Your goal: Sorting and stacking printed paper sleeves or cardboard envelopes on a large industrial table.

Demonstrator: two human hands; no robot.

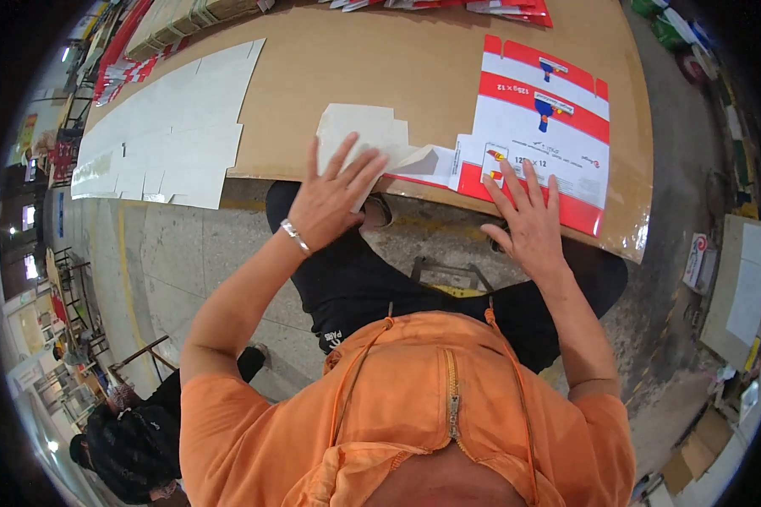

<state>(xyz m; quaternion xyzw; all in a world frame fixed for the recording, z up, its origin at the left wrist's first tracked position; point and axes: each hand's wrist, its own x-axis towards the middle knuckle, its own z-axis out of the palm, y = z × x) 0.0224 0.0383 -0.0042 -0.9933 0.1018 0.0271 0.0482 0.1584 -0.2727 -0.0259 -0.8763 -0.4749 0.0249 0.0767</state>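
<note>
A flat carton blank (558, 135) lies at the near edge of the table, its red-and-white printed side up on the right. At its left end a pale, unprinted panel (359, 122) is folded over, with a lifted, creased corner beside the white strip. My left hand (334, 194) rests on this pale panel with fingers spread, a silver bracelet on the wrist. On the lower part of the printed panel lie the outstretched fingers of my right hand (528, 224), thumb apart. Neither hand grips anything.
Brown cardboard covers the table (431, 59). To the left, pale blanks (173, 131) lie flat, unprinted side up. A strapped cardboard bundle (186, 25) sits at the far left, with red-and-white blanks (516, 10) along the far edge. Another person (135, 439) is at the lower left.
</note>
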